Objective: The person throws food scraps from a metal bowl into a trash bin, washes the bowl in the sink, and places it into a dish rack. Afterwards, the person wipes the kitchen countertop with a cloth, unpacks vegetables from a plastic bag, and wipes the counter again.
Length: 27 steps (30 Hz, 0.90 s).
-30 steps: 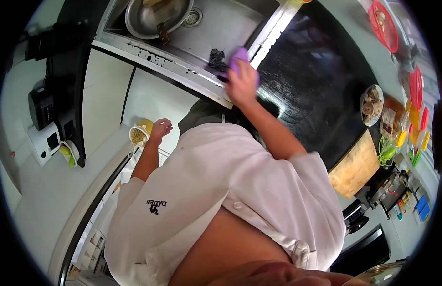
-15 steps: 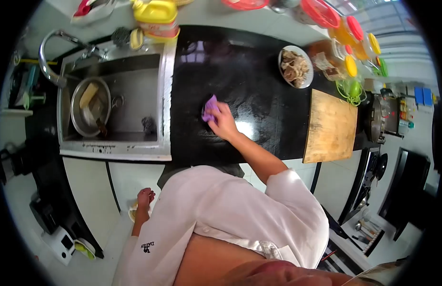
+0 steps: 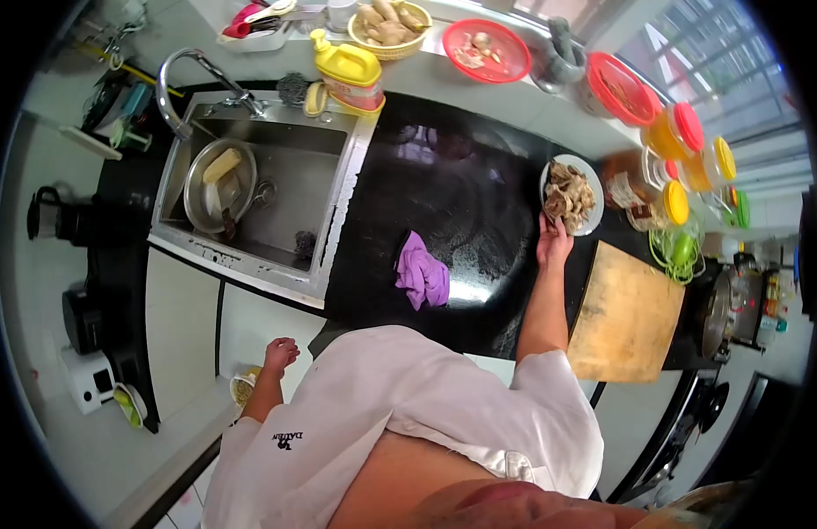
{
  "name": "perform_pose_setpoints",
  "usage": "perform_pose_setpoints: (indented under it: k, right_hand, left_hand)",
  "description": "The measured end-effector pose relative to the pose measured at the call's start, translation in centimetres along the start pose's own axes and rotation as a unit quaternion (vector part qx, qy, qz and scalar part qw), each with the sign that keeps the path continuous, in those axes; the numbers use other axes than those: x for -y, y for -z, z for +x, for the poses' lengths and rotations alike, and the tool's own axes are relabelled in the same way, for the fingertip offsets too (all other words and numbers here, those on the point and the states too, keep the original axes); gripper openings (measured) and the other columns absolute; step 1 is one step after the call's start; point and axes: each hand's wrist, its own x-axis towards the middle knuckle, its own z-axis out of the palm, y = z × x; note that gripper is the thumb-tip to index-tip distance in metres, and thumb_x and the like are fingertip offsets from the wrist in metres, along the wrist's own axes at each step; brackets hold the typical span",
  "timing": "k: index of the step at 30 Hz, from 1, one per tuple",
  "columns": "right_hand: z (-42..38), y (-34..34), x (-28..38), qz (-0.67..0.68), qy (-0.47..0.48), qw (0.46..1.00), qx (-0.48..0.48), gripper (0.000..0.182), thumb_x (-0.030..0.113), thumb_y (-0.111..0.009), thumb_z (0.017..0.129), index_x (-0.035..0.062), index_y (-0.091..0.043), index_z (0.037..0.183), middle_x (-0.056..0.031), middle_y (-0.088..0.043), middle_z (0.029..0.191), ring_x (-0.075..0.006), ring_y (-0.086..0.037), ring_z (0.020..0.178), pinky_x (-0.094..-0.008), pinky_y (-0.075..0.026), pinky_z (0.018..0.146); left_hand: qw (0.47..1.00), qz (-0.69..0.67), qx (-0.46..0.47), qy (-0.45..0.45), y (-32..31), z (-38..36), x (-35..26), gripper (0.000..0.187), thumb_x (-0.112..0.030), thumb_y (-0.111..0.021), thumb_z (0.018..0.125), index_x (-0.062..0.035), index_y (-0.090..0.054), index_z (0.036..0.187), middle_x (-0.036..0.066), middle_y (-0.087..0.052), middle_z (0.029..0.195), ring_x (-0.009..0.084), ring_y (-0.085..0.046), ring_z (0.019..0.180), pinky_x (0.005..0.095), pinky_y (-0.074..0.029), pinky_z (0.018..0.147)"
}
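My right hand (image 3: 555, 242) is at the near edge of a white plate (image 3: 590, 217) that bears brown, dried-looking pieces of food (image 3: 569, 193). Its fingers touch the rim, thumb and fingertips around the edge. A crumpled purple cloth (image 3: 423, 271) lies by itself on the black countertop (image 3: 382, 194), left of that hand. Down at my side, away from the counter, hangs my left hand (image 3: 282, 353), its fingers loosely curled and partly apart, with nothing visible in them.
A wooden cutting board (image 3: 627, 313) lies right of my right arm. At left is a steel sink (image 3: 289, 159) with a metal bowl (image 3: 193, 189) in it. A yellow jug (image 3: 349, 66), a red basket (image 3: 486, 26) and jars (image 3: 636, 181) line the back.
My right hand has let go of the purple cloth and moved right to the plate. The cloth now lies spread more loosely on the counter. The view has turned and shifted.
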Motion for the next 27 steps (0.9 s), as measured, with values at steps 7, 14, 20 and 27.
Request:
perform_pose_setpoints:
  k: [7, 14, 20, 27]
  right_hand:
    - [-0.5, -2.6, -0.9, 0.005, 0.048, 0.998, -0.027, 0.062, -0.013, -0.042, 0.076, 0.0010, -0.033, 0.136, -0.0199, -0.044, 0.132, -0.0392, -0.051, 0.115, -0.0551, -0.048, 0.094]
    - [-3.5, -8.3, -6.1, -0.015, -0.076, 0.995, 0.062, 0.055, -0.011, -0.046, 0.075, -0.0028, -0.040, 0.129, -0.0197, -0.052, 0.124, -0.0372, -0.057, 0.108, -0.0527, -0.054, 0.084]
    - [-4.2, -16.1, -12.7, 0.006, -0.168, 0.977, 0.132, 0.052, -0.012, -0.045, 0.075, -0.0019, -0.038, 0.126, -0.0188, -0.051, 0.120, -0.0349, -0.058, 0.104, -0.0493, -0.057, 0.079]
    - [-4.9, -17.7, -15.6, 0.015, -0.202, 0.966, 0.159, 0.047, 0.000, -0.054, 0.087, 0.0000, -0.035, 0.130, -0.0153, -0.052, 0.122, -0.0296, -0.059, 0.107, -0.0433, -0.052, 0.087]
  left_hand:
    - [0.998, -0.057, -0.027, 0.001, -0.1, -1.7, 3.1, 0.023, -0.018, -0.064, 0.083, -0.0034, -0.057, 0.100, 0.008, -0.063, 0.080, 0.0175, -0.064, 0.069, 0.0272, -0.052, 0.057]
    - [0.997, -0.068, -0.038, 0.020, -0.4, -2.3, 3.2, 0.020, -0.017, -0.063, 0.083, -0.0042, -0.057, 0.098, 0.007, -0.062, 0.080, 0.0173, -0.064, 0.067, 0.0270, -0.051, 0.055]
    - [0.996, -0.077, -0.038, 0.001, -0.5, -3.2, 1.8, 0.025, -0.018, -0.062, 0.085, -0.0052, -0.055, 0.105, 0.007, -0.062, 0.084, 0.0169, -0.064, 0.071, 0.0250, -0.050, 0.057]
    - [0.997, -0.067, -0.042, -0.002, 0.2, -2.8, 4.7, 0.026, -0.017, -0.061, 0.085, -0.0036, -0.054, 0.106, 0.008, -0.062, 0.084, 0.0184, -0.064, 0.071, 0.0255, -0.051, 0.057]
